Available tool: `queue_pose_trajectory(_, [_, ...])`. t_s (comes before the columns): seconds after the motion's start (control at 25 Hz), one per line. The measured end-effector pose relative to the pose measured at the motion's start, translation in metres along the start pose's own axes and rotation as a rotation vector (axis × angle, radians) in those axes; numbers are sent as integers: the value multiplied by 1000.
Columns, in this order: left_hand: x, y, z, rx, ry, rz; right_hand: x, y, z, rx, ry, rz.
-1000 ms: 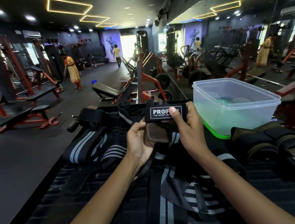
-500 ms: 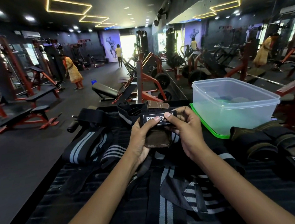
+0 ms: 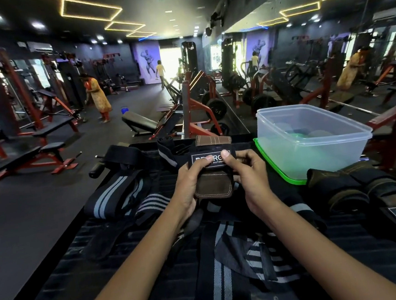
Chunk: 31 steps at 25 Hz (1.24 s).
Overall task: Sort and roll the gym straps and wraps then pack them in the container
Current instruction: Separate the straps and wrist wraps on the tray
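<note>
Both hands hold a black wrist strap with a brown leather pad above the table. My left hand grips its left side, thumb on the white logo patch. My right hand grips the right side, thumb also on the patch. A clear plastic container stands on its green lid at the right. Black and grey striped wraps lie loose at the left, and more striped wraps lie in front of me. Rolled brown and black straps sit at the right.
The table has a dark ribbed top. Its left edge drops to the gym floor. Red benches and machines stand beyond. A person in yellow stands far left, another by the far doorway. A mirror wall runs along the right.
The strap has been folded: the brown leather end now sticks up behind the logo patch. Both thumbs have moved in onto the patch, and my hands are closer together.
</note>
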<state>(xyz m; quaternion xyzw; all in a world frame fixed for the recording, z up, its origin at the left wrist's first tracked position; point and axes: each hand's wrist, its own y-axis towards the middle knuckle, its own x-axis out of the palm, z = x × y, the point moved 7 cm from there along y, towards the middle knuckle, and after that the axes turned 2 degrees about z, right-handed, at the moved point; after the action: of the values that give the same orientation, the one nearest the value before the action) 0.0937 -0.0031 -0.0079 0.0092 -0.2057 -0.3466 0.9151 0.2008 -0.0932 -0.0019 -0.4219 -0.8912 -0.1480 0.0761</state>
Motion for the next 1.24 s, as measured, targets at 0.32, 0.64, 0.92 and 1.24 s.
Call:
queue_pose_trajectory(0.32, [-3, 0, 12, 91, 145, 30, -10, 7, 3, 20, 27, -10])
queue_pose_trajectory(0.64, [-3, 5, 17, 180, 339, -85, -22, 11, 7, 54, 80, 109])
queue_pose_trajectory(0.92, [-5, -13, 42, 588, 808, -77, -35, 11, -5, 51, 182, 201])
queue_pose_trajectory(1.24, [-1, -2, 13, 513, 1056, -54, -95, -22, -28, 11, 0, 269])
